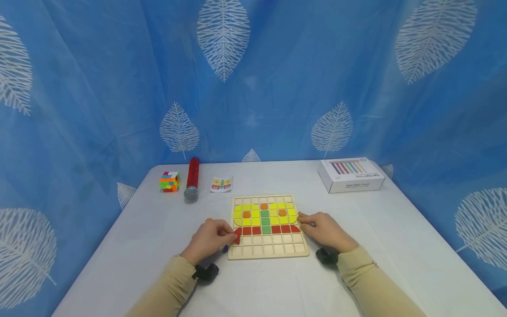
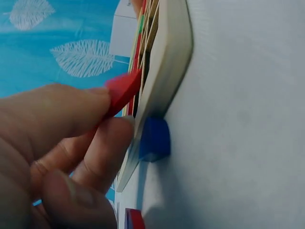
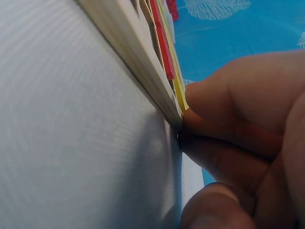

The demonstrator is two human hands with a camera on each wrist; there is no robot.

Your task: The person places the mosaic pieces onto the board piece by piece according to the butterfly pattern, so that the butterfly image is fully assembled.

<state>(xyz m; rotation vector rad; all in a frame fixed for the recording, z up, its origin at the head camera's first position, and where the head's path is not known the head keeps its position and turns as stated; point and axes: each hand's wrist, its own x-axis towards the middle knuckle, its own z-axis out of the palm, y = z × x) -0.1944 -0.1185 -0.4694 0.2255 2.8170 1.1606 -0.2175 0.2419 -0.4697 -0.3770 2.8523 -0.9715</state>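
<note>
A wooden grid board point(image 1: 267, 249) lies on the white table, its squares partly filled with yellow, red, green and orange tiles. My left hand point(image 1: 209, 240) is at the board's left edge, pinching a red tile point(image 2: 125, 91) between thumb and fingertips. The tile is tilted over a square in the row below the red one. Beside the board, under this hand, lies a blue tile point(image 2: 155, 139). My right hand point(image 1: 325, 230) grips the board's right edge with thumb and fingers, near the end of the lowest yellow row.
Behind the board lies a small picture card point(image 1: 221, 184). A red microphone point(image 1: 192, 176) and a colourful puzzle cube point(image 1: 170, 182) are at the back left, a white box point(image 1: 352, 175) at the back right. An orange piece point(image 1: 208, 219) shows behind my left hand.
</note>
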